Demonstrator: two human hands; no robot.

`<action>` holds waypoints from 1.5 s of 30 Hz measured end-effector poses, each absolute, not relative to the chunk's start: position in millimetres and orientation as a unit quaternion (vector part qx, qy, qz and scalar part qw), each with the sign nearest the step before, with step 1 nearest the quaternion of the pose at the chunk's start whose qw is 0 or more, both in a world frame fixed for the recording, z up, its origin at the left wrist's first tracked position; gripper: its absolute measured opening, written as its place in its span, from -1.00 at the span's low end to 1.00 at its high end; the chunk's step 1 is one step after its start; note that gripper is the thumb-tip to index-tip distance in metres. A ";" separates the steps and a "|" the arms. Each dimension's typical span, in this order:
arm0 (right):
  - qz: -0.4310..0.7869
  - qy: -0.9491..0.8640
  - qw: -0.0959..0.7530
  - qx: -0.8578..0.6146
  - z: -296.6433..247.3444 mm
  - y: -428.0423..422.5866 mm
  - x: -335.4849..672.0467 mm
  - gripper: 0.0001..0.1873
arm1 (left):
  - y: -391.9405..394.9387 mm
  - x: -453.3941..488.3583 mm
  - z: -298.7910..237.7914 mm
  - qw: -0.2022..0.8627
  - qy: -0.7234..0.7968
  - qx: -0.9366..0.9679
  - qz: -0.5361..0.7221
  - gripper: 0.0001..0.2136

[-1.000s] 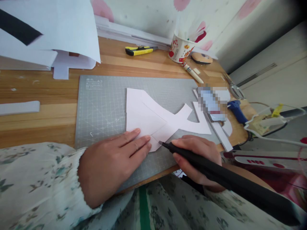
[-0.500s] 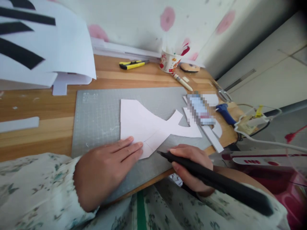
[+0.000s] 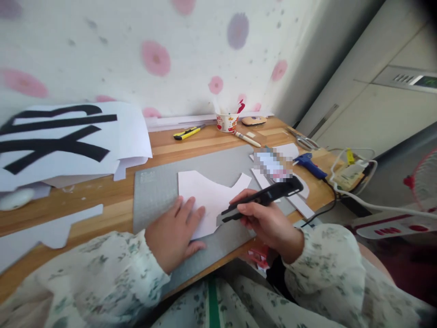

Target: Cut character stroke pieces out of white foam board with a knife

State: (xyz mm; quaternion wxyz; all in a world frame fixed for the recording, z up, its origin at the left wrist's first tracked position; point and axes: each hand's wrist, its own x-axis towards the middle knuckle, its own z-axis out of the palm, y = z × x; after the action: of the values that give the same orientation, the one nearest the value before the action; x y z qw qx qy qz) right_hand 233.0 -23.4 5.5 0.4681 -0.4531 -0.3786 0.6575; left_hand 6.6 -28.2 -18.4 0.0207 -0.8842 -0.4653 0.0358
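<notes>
Pinning the paper (image 3: 211, 193) flat to the mat (image 3: 157, 187) with the left hand (image 3: 177, 232), fingers spread and grasping nothing, probably to stop any sliding. Gripping a black tool (image 3: 262, 198) in the right hand (image 3: 266, 221), wrapped closed round the shaft, tip slanted down just beside the paper's near right edge, likely for control. Found mid-mat, close to the body: the paper. Parked at the desk's far side, out of the way: knife (image 3: 186, 133), cup (image 3: 227, 122), glue gun (image 3: 309, 164), sheets (image 3: 68, 141).

Black tool (image 3: 262, 198): rear end swung from the frame's lower right up to centre right.
Right hand (image 3: 264, 218): lifted off the counter (image 3: 112, 200).
Left hand (image 3: 177, 232): fingers spread, further onto the white paper cutout (image 3: 211, 196).
</notes>
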 end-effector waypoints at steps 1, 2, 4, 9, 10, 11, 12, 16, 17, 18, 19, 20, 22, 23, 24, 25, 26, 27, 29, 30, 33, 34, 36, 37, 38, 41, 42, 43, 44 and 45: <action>0.659 -0.379 0.473 -0.446 5.9 -19.6 230.2 -0.84 | -28.8 12.5 -16.6 0.030 -0.472 -0.879 0.056 -0.42; 0.659 -0.380 0.479 -0.437 6.0 -15.5 228.0 -0.84 | -29.6 17.9 -14.8 0.042 -0.477 -0.875 0.072 -0.45; 0.654 -0.384 0.496 -0.422 6.1 -6.3 225.3 -0.83 | -31.3 25.9 -11.7 0.066 -0.487 -0.866 0.089 -0.48; 0.567 -0.540 0.396 -0.479 12.4 18.2 234.8 -0.80 | -33.9 30.4 -11.2 0.128 -0.465 -0.875 0.050 -0.54; 0.555 -0.567 0.366 -0.487 16.4 22.0 240.5 -0.83 | -34.3 30.7 -12.7 0.153 -0.454 -0.877 0.033 -0.56; 0.551 -0.582 0.346 -0.488 21.6 25.0 247.4 -0.87 | -34.8 31.4 -14.5 0.180 -0.445 -0.877 0.018 -0.59; 0.529 -0.611 0.325 -0.492 27.6 26.9 255.1 -0.89 | -35.5 32.4 -16.5 0.205 -0.437 -0.876 0.006 -0.63; 0.264 -0.793 0.207 -0.509 49.5 22.4 282.7 -0.84 | -38.7 35.9 -20.0 0.253 -0.407 -0.877 -0.025 -0.77; 0.199 -0.827 0.162 -0.501 51.2 19.5 286.4 -0.85 | -39.0 35.6 -18.3 0.257 -0.400 -0.879 -0.031 -0.78; 0.142 -0.853 0.116 -0.489 50.5 16.6 288.5 -0.86 | -38.7 34.5 -15.4 0.260 -0.392 -0.882 -0.035 -0.80; 0.099 -0.870 0.077 -0.477 47.5 14.3 289.3 -0.87 | -37.8 32.7 -11.1 0.263 -0.384 -0.884 -0.043 -0.81; 0.043 -0.885 0.038 -0.462 42.6 12.9 289.1 -0.87 | -36.3 30.3 -5.6 0.268 -0.375 -0.885 -0.058 -0.84; -0.031 -0.895 0.000 -0.445 29.7 13.8 287.6 -0.81 | -31.5 24.0 8.2 0.284 -0.355 -0.884 -0.109 -0.89; -0.022 -0.893 0.012 -0.449 23.4 15.8 286.9 -0.78 | -28.6 20.5 15.7 0.294 -0.343 -0.881 -0.143 -0.90; 0.006 -0.889 0.033 -0.457 18.0 18.5 286.3 -0.77 | -25.8 17.2 23.0 0.304 -0.332 -0.875 -0.176 -0.89; 0.040 -0.883 0.055 -0.465 14.2 21.4 285.6 -0.78 | -23.4 14.2 29.6 0.312 -0.323 -0.870 -0.205 -0.89; 0.072 -0.875 0.077 -0.472 12.0 23.9 284.5 -0.79 | -21.7 11.7 35.1 0.316 -0.316 -0.865 -0.226 -0.90; 0.099 -0.867 0.097 -0.479 11.5 25.6 282.7 -0.79 | -20.8 9.9 39.1 0.318 -0.312 -0.862 -0.243 -0.93; 0.124 -0.855 0.124 -0.489 13.7 25.7 275.5 -0.77 | -22.1 9.3 42.4 0.312 -0.309 -0.857 -0.268 -0.96; 0.153 -0.844 0.144 -0.493 15.4 24.1 269.8 -0.76 | -24.0 10.7 41.8 0.306 -0.307 -0.858 -0.277 -0.95; 0.425 -0.690 0.305 -0.500 16.2 16.9 246.7 -0.65 | -32.5 20.3 33.6 0.281 -0.291 -0.865 -0.296 -0.91; 0.528 -0.591 0.368 -0.486 14.2 15.3 238.5 -0.63 | -35.5 24.7 30.0 0.273 -0.282 -0.869 -0.300 -0.90; 0.643 -0.425 0.442 -0.458 7.5 15.2 224.3 -0.65 | -40.3 33.4 23.2 0.252 -0.265 -0.879 -0.305 -0.87; 0.654 -0.396 0.454 -0.457 3.9 16.8 219.0 -0.69 | -41.9 37.1 20.3 0.236 -0.256 -0.885 -0.308 -0.86; 0.650 -0.390 0.459 -0.463 0.7 19.4 215.4 -0.74 | -42.8 39.9 17.7 0.212 -0.245 -0.893 -0.313 -0.85; 0.637 -0.391 0.473 -0.466 -1.6 29.1 214.0 -0.88 | -40.8 41.4 11.1 0.116 -0.208 -0.924 -0.297 -0.77; 0.636 -0.393 0.478 -0.461 0.2 31.9 216.0 -0.91 | -38.9 39.6 8.6 0.094 -0.202 -0.933 -0.283 -0.68; 0.638 -0.396 0.479 -0.455 2.8 34.2 218.5 -0.93 | -36.5 36.9 5.8 0.082 -0.202 -0.938 -0.268 -0.59; 0.641 -0.400 0.477 -0.449 5.9 35.8 221.1 -0.95 | -34.0 33.7 2.6 0.082 -0.210 -0.940 -0.255 -0.53; 0.645 -0.403 0.475 -0.443 9.0 36.7 223.5 -0.96 | -31.7 30.5 -0.7 0.088 -0.223 -0.938 -0.249 -0.53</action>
State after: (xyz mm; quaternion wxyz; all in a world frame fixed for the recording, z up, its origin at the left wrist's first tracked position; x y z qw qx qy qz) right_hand 223.5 36.7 9.0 0.4747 -0.4433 -0.4035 0.6445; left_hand 30.5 -31.7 -0.7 0.0877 -0.9384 -0.2229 -0.2490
